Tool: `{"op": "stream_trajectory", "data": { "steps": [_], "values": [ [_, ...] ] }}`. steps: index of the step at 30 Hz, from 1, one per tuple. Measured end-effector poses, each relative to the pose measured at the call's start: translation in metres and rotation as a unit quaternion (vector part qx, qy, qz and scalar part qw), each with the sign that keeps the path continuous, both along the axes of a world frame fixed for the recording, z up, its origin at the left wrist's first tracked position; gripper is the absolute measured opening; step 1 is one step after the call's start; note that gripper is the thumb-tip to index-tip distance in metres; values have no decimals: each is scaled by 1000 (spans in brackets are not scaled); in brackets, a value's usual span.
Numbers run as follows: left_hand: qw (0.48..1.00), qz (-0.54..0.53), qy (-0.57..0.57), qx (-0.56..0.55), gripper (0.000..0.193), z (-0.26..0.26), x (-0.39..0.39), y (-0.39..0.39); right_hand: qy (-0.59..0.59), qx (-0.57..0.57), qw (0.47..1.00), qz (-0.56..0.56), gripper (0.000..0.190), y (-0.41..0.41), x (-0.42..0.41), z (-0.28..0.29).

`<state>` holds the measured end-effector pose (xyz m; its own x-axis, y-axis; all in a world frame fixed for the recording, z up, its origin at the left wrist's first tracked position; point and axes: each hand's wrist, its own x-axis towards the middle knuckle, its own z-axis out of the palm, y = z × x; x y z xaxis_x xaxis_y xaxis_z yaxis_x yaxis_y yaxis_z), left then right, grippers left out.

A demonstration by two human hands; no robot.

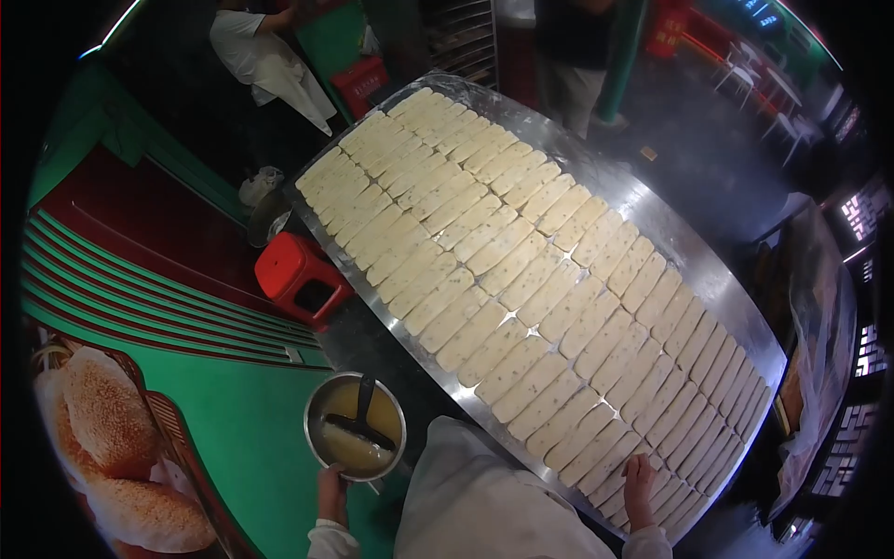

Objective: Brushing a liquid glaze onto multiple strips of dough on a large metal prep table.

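Rows of oblong flattened dough pieces (503,244), pale with green flecks, cover most of a stainless steel table (670,230). My left hand (333,489) grips the near rim of a round metal pot (314,447) off the table's left side. In the pot lie a yellowish liquid (349,447) and a black-handled brush or spreader (364,412), its wide head partly in the liquid. My right hand (639,478) is over the dough at the table's near end, fingers bent down against the pieces; whether they pinch anything cannot be told.
A red plastic stool (286,269) stands left of the table. Two people (258,56) (573,70) stand beyond the far end, near a tray rack (464,35) and a red bin (360,84). Clear plastic sheeting (817,335) hangs at the right. A green-painted surface (202,391) lies at the left.
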<state>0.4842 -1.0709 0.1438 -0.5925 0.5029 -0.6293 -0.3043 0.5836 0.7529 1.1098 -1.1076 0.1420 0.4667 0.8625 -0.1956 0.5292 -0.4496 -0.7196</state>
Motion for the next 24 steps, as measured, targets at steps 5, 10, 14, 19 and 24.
{"op": "stream_trajectory", "data": {
  "steps": [5,10,14,19,24],
  "values": [
    [998,-56,-25,34,17,23,12,63,30,84,995,45,31,93,-44,8],
    [982,-148,-78,86,22,16,20,149,79,77,983,144,25,191,-108,43],
    [970,-221,-73,75,25,-1,13,222,28,150,960,236,22,289,-174,70],
    [942,-329,-31,51,23,15,22,311,-34,119,947,297,33,391,-246,79],
    [917,-388,-37,82,20,16,24,369,-155,99,932,312,40,443,-289,64]
  ]
}}
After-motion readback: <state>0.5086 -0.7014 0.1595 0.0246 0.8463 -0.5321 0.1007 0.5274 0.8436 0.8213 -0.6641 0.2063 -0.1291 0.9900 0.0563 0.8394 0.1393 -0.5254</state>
